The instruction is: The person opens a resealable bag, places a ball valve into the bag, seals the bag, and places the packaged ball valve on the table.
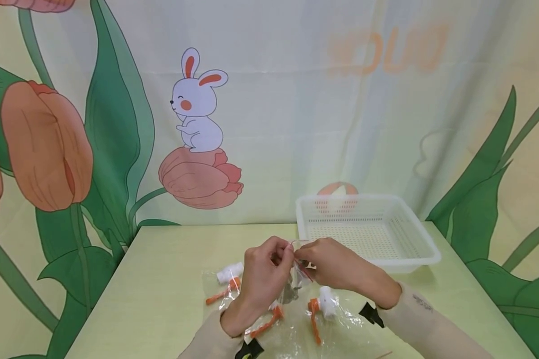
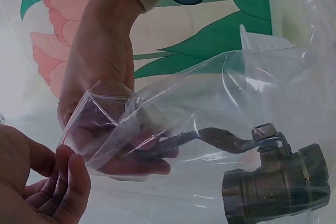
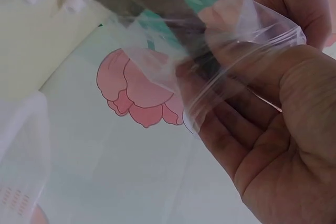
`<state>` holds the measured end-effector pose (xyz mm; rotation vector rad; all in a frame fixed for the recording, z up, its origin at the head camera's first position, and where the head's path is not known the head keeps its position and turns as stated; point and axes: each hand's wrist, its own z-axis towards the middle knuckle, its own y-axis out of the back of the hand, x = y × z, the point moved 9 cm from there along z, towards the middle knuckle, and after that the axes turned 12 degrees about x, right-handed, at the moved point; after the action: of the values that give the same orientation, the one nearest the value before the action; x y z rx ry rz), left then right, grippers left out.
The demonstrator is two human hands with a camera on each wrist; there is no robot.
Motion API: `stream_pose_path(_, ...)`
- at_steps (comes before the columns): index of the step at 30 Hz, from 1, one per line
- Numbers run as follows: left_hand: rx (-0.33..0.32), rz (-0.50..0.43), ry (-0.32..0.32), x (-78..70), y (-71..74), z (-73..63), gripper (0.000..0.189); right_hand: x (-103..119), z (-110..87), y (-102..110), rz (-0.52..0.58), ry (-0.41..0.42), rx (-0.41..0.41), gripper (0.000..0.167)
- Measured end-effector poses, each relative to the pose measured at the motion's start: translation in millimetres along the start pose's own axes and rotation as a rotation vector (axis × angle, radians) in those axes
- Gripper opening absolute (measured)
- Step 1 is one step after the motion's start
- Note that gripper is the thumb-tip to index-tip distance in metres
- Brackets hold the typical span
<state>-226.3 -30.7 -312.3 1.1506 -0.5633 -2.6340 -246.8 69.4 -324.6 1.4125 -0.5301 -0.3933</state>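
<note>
A clear zip bag point(image 2: 210, 93) hangs between both hands above the table, with a metal ball valve point(image 2: 278, 182) inside it. The valve has a long lever handle point(image 2: 215, 139) pointing toward the bag's mouth. My left hand point(image 1: 267, 271) pinches the bag's edge near the zip strip between thumb and fingers. Across from it, my right hand point(image 1: 337, 264) grips the bag near its mouth. In the right wrist view its fingers point(image 3: 226, 145) lie about the plastic and the lever end; whether they are inside the bag I cannot tell.
On the table point(image 1: 161, 279) lie several clear bags holding white plastic taps with orange handles, among them a white tap point(image 1: 326, 301) and an orange handle point(image 1: 265, 324). A white perforated basket point(image 1: 413, 261) stands at the back right. Behind hangs a printed curtain point(image 1: 269, 124).
</note>
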Motion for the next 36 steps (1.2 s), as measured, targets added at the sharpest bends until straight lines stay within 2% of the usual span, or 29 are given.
stream_pose_path(4, -0.008, -0.051, 0.024, 1.6, 1.4, 0.9, 0.013, 0, -5.4, 10, 0.01, -0.001, -0.027, 0.019)
stream_pose_path(6, -0.018, -0.07, 0.034, 2.3, 2.2, 1.4, 0.013, 1, -8.7, 17, 0.012, 0.016, -0.072, 0.02)
stream_pose_path(9, -0.034, -0.098, 0.045, 3.2, 2.1, 3.2, 0.013, 3, -15.9, 29, 0.011, 0.055, -0.192, 0.017)
stream_pose_path(13, -0.056, -0.119, 0.068, 2.6, 3.0, 5.4, 0.011, 5, -30.4, 47, 0.013, 0.083, -0.404, 0.015)
stream_pose_path(18, -0.102, -0.128, 0.084, -12.3, 11.7, 7.7, 0.011, 3, -53.9, 67, 0.046, 0.005, -0.619, 0.012)
stream_pose_path(22, -0.147, -0.145, 0.084, -23.3, 19.9, 8.6, 0.012, 2, -71.2, 74, 0.079, -0.099, -0.731, 0.019)
stream_pose_path(27, -0.179, -0.152, 0.088, -21.6, 22.4, 9.7, 0.012, -5, -82.0, 70, 0.146, -0.214, -0.785, 0.027)
stream_pose_path(31, -0.197, -0.174, 0.076, -1.8, 17.3, 9.6, 0.01, -13, -84.4, 58, 0.199, -0.315, -0.796, 0.03)
stream_pose_path(34, -0.203, -0.196, 0.073, 12.0, 13.0, 9.3, 0.01, -18, -81.9, 45, 0.237, -0.388, -0.768, 0.031)
stream_pose_path(36, -0.212, -0.201, 0.076, 12.2, 13.6, 9.2, 0.011, -20, -78.9, 38, 0.245, -0.419, -0.747, 0.03)
